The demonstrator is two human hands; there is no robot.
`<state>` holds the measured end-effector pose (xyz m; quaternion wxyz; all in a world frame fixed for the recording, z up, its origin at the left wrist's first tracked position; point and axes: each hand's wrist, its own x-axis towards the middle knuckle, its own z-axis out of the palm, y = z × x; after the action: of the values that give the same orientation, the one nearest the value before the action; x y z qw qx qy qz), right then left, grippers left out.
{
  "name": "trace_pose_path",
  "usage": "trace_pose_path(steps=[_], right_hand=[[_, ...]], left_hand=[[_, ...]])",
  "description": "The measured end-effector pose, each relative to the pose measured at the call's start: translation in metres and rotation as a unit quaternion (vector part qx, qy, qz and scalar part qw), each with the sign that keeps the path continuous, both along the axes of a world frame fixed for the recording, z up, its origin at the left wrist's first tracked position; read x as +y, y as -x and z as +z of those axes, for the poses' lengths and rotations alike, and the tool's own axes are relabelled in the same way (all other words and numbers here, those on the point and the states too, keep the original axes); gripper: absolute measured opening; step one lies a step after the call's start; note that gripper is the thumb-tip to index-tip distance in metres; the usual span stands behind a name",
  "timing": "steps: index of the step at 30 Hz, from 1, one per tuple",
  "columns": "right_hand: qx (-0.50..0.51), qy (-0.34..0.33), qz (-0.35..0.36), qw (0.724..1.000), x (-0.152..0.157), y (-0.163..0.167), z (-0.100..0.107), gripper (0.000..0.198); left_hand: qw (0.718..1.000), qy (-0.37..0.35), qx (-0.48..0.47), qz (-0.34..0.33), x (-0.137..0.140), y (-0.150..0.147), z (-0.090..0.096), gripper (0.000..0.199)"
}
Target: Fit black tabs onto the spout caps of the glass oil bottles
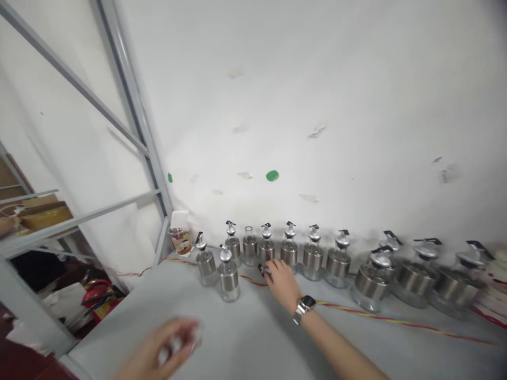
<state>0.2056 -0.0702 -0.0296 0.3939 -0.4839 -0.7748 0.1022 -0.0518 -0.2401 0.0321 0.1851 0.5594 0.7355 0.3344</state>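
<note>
My right hand, with a watch on its wrist, is closed on a silver-and-black pourer stopper low over the table. Just behind it stands a glass bottle with a steel band and a bare, uncapped neck. A capped bottle is beside that one. My left hand is in the air over the near part of the table, its fingers curled and smeared by motion. Two capped bottles, one in front of the other, stand left of my right hand.
Several more capped bottles line the wall to the right. A twisted red-yellow wire runs across the grey table. A printed cup is in the back left corner, near a metal frame.
</note>
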Motion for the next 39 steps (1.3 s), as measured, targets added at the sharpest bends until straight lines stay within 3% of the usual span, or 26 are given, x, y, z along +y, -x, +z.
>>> trace_pose_path(steps=[1,2,4,6,9,12,16,22,39], right_hand=[[0.025,-0.006,0.005,1.0,-0.001,0.0,0.008,0.016],[0.052,-0.012,0.01,0.999,-0.001,0.0,0.016,0.016],[0.111,-0.021,0.017,0.993,0.002,-0.001,0.032,0.015],[0.174,-0.023,0.024,0.984,0.01,-0.001,0.046,0.016],[0.259,-0.015,0.044,0.965,0.028,0.009,0.06,0.02],[0.316,-0.014,0.063,0.946,0.045,0.03,0.066,0.022],[0.348,-0.029,0.067,0.935,0.063,0.061,0.069,0.019],[0.307,-0.055,0.059,0.948,0.08,0.075,0.068,0.02],[0.256,-0.051,0.025,0.965,0.1,0.07,0.049,0.021]], left_hand=[[0.999,-0.035,-0.002,-0.033,0.016,-0.011,0.0,0.04],[0.99,-0.131,-0.003,-0.05,0.032,-0.023,-0.001,0.043],[0.959,-0.282,-0.021,-0.016,0.066,-0.049,-0.006,0.051],[0.945,-0.323,-0.044,0.019,0.092,-0.071,-0.018,0.059],[0.937,-0.342,-0.05,0.051,0.115,-0.083,-0.047,0.065],[0.937,-0.345,-0.038,0.033,0.123,-0.076,-0.077,0.067],[0.941,-0.336,-0.038,0.006,0.131,-0.065,-0.096,0.069],[0.945,-0.324,-0.048,-0.016,0.136,-0.064,-0.096,0.058],[0.952,-0.299,-0.066,-0.015,0.129,-0.062,-0.086,0.059]])
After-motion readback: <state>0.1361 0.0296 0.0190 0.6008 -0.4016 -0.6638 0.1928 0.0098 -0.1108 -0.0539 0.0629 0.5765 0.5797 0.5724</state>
